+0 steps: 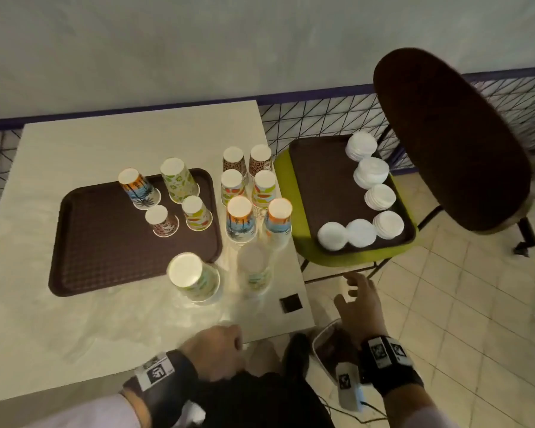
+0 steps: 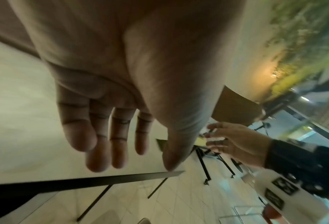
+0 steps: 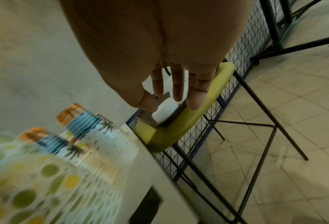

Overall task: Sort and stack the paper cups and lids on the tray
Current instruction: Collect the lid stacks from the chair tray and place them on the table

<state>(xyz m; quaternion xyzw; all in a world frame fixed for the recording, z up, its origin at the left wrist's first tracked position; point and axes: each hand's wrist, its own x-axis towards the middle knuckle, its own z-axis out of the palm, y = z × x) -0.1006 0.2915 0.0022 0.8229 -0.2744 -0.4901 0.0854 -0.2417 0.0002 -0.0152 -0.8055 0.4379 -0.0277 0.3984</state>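
your left hand (image 1: 212,347) sits at the bottom centre of the head view, over the near edge of the desk (image 1: 74,304), its fingers (image 2: 119,136) loose, released and holding nothing. your right hand (image 1: 360,307) is lower right, off the desk's edge above the tiled floor, fingers (image 3: 177,84) spread and released, pointing toward the green chair (image 1: 346,257). on that chair lies a brown tray of lids (image 1: 322,186), with six white lid stacks (image 1: 380,197) along its right and near sides. the brown tray (image 1: 105,242) on the desk, centre left, carries four upside-down paper cups (image 1: 179,180). just right of it, on the bare desk, stand stacks of inverted cups (image 1: 241,217) in pairs. nearer you are a dotted cup stack (image 1: 195,278) and a blurred one beside it.
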